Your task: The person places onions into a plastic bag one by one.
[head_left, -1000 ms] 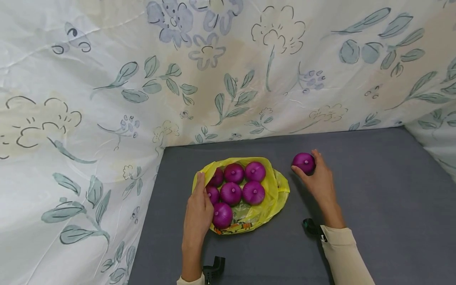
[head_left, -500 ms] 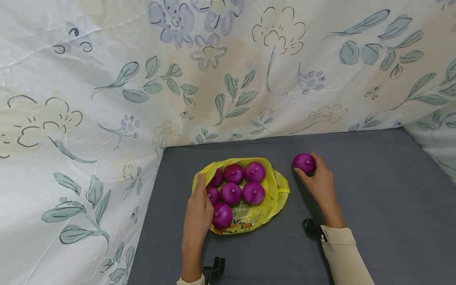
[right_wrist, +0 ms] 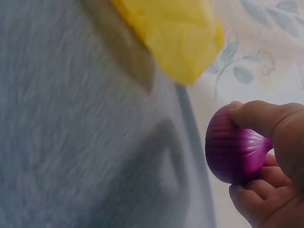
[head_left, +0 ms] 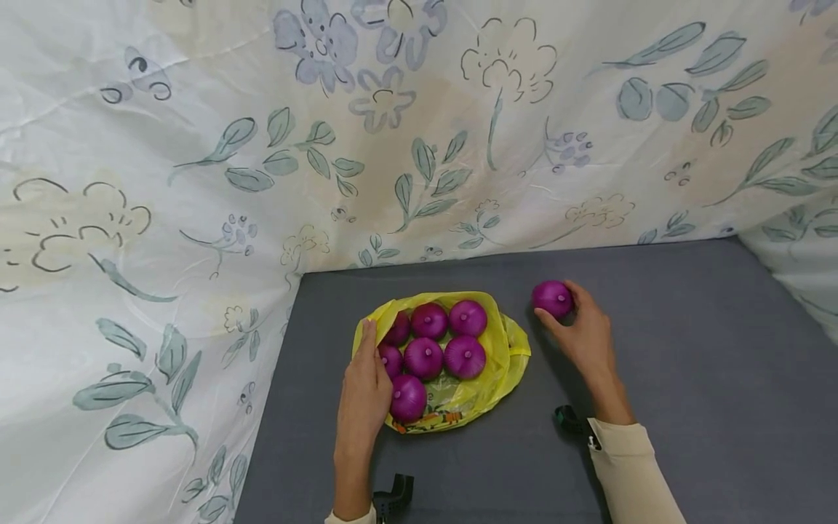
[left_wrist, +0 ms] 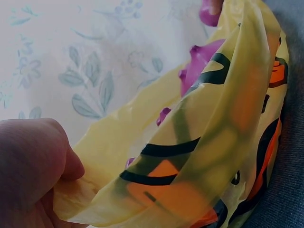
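A yellow plastic bag (head_left: 504,364) lies with its mouth spread wide, and several purple onions (head_left: 424,358) sit inside it. My left hand (head_left: 364,393) is at the bag's left side; in the left wrist view the thumb and fingers pinch the bag's rim (left_wrist: 80,199). To the right of the bag, my right hand (head_left: 585,338) holds one purple onion (head_left: 552,299) between thumb and fingers. The right wrist view shows this onion (right_wrist: 235,147) raised over the table, its shadow falling on the cloth below.
A dark grey cloth (head_left: 707,364) covers the table. Floral white fabric (head_left: 419,145) hangs behind it and along the left and right sides. Black camera mounts (head_left: 395,495) are strapped at both wrists.
My right hand has shifted the held onion slightly left, toward the bag, and tilted it a little. My left hand stays at the bag's edge.
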The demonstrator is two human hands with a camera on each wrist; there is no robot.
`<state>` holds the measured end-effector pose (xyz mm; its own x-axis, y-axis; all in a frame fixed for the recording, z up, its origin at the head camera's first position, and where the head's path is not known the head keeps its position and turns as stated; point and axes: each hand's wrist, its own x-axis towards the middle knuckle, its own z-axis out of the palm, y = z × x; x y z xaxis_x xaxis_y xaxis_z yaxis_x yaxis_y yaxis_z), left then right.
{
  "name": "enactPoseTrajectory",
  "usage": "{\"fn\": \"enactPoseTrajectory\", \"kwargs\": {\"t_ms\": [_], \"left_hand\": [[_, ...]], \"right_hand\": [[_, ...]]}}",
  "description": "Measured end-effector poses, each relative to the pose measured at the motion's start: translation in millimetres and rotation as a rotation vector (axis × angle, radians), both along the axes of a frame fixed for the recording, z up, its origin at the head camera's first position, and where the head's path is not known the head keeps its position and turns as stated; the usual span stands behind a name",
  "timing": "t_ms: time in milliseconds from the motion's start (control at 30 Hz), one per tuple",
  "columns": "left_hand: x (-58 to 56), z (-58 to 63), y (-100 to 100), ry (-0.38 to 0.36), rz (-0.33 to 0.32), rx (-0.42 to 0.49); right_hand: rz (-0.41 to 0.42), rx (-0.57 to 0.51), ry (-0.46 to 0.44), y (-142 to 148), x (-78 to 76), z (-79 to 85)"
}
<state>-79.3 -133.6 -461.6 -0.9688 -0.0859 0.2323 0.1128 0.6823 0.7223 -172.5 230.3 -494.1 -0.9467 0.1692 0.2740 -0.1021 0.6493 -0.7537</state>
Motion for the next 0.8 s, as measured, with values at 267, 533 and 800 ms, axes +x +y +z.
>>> {"fn": "enactPoseTrajectory", "kwargs": {"t_ms": [267,533,800], "left_hand": [[-0.6,1.0,1.3,0.017,-0.012,-0.010],[-0.5,1.8,2.3,0.021,-0.008,-0.016],[2.5,3.9,2.3,0.028,-0.013,-0.014]], "right_hand": [[0.081,-0.092,0.071,-21.2,7.6,23.0],[0.183,-0.186,0.085,-43.3,17.0,40.9],[0.347,-0.262,0.115,-68.4,30.9,40.0]]}}
